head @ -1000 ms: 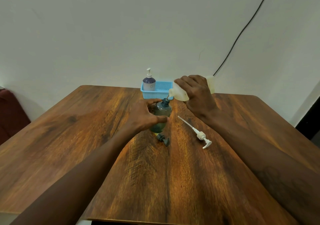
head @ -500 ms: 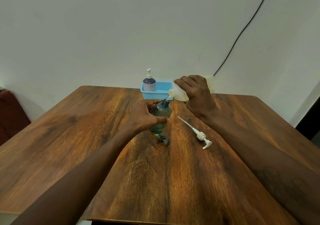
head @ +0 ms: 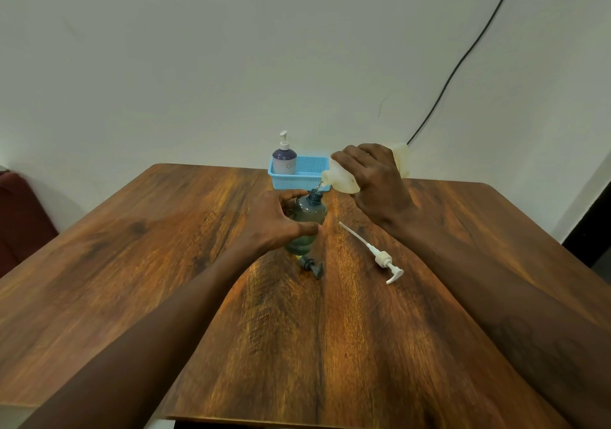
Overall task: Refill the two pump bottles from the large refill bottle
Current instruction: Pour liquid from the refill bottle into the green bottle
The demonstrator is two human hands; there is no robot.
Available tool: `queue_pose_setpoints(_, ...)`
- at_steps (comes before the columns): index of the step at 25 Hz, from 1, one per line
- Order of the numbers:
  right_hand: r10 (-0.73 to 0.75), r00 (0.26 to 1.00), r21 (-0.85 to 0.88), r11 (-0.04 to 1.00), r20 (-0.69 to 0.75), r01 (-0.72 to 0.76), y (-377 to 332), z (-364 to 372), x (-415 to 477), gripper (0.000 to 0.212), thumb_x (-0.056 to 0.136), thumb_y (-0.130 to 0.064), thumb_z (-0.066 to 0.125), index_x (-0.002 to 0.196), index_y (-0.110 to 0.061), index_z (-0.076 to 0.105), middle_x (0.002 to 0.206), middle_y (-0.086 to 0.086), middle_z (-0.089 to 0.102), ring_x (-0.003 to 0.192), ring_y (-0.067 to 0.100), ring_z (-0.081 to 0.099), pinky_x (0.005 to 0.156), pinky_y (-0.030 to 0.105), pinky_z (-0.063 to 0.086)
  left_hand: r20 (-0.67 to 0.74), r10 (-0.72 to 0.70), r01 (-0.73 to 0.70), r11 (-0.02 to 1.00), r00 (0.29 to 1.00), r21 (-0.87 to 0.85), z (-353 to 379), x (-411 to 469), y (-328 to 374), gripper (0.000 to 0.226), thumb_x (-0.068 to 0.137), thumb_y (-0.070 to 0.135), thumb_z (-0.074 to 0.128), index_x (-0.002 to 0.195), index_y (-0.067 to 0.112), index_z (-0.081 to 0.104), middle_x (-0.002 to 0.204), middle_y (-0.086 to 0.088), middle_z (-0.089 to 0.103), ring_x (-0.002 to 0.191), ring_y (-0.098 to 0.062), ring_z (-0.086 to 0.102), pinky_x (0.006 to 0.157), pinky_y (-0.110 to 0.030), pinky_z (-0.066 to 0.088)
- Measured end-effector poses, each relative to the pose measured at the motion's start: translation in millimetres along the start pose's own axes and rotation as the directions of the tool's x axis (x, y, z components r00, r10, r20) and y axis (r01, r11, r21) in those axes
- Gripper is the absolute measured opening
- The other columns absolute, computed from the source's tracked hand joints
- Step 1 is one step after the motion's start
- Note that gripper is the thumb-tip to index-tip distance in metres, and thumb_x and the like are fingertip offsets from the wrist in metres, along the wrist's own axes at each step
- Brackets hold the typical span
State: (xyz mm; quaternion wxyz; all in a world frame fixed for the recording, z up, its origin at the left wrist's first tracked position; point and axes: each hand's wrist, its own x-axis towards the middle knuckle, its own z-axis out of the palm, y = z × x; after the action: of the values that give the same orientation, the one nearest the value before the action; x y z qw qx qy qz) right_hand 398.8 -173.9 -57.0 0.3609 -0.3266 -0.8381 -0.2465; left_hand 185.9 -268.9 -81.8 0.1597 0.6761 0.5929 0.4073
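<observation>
Three bottles are in view. An open-necked grey-blue bottle [head: 310,218] stands upright near the middle of the wooden table [head: 165,263]. The person's left hand [head: 276,222] grips its body, fingers curled round the far side and thumb across the front. The right hand [head: 378,180] is wrapped round the cream refill bottle [head: 340,182], which is tipped with its mouth just above the grey-blue bottle's neck. A thin clear stream [head: 319,186] runs between the two. The third bottle, a purple pump bottle [head: 284,160] with its white pump fitted, stands upright in the left end of the one blue plastic basket [head: 312,172] at the table's far edge.

Two loose pumps lie on the table. A dark pump head [head: 312,266] lies just in front of the grey-blue bottle. A white pump [head: 382,258] with a long dip tube lies to the right of it, under the right forearm. One black cable [head: 463,60] runs down the wall behind, and a dark red seat [head: 20,220] shows at the left edge.
</observation>
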Motion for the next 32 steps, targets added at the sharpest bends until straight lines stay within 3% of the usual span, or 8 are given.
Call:
queue_pose_setpoints(13,0.001,1.0,-0.003,1.0,0.002,-0.001,-0.2,-3.3,0.3,0.067,0.071,-0.002,0.087,0.133,-0.008,0.063,0.128,0.013,0.067,0.115,0.038,0.059,0.1,0.049,0.046,-0.005,-0.001,0.001,0.999,1.0,0.034,1.9,1.8,-1.7,0.079,0.072,0.037,0.09,0.142,0.021,0.058,0.128,-0.001,0.069,0.08,0.009,0.053,0.057,0.0,0.042)
queue_pose_setpoints(20,-0.008,1.0,-0.008,1.0,-0.001,0.008,0.2,-3.4,-0.1,0.066,0.071,-0.002,0.087,0.133,-0.008,0.063,0.128,0.013,0.067,0.115,0.038,0.059,0.1,0.05,0.047,-0.004,0.002,-0.001,1.0,1.0,0.018,4.1,1.5,-3.6,0.079,0.07,0.036,0.091,0.141,0.021,0.059,0.129,-0.003,0.069,0.093,-0.002,0.059,0.066,-0.008,0.043)
queue_pose_setpoints(32,-0.027,1.0,-0.023,0.999,0.006,0.027,0.8,-3.8,-0.7,0.067,0.072,0.001,0.085,0.134,-0.009,0.062,0.128,0.012,0.066,0.116,0.036,0.058,0.101,0.049,0.046,0.002,-0.001,0.001,1.0,1.0,0.015,6.3,2.8,-7.8,0.081,0.069,0.037,0.092,0.141,0.021,0.059,0.13,-0.003,0.069,0.095,-0.002,0.059,0.068,-0.007,0.043)
